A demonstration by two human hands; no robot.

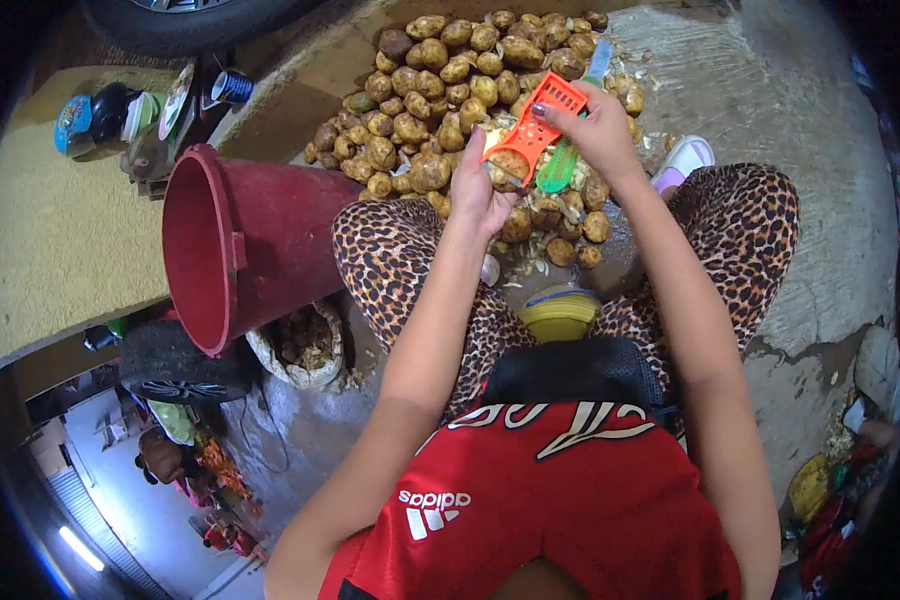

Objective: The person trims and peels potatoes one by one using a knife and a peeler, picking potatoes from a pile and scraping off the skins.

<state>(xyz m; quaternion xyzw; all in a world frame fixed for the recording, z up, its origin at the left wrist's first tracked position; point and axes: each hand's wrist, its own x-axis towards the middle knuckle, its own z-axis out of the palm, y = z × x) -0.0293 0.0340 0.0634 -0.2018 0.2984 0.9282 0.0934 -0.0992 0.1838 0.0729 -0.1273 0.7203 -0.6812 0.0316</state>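
Note:
My right hand (pixel 600 132) is closed around the slotted upper end of a flat orange hand peeler (pixel 533 138), its thumb lying on top. The peeler's lower end rests over a potato (pixel 511 163), which shows brown through the frame. My left hand (pixel 480 190) grips that potato from below and to the left; pale flesh shows beside the thumb. Beneath the hands lies a green perforated tool (pixel 558 166). A large heap of unpeeled, soil-stained potatoes (pixel 440 85) spreads out in front, with thin peelings scattered among them.
A big dark red bucket (pixel 280 235) lies tipped at the left. Behind it are a sack (pixel 300 345) and a tyre (pixel 185 362). A yellow-green container (pixel 560 315) sits between my knees. A blue blade-like tool (pixel 599 60) lies beside the heap. Other people are at lower left.

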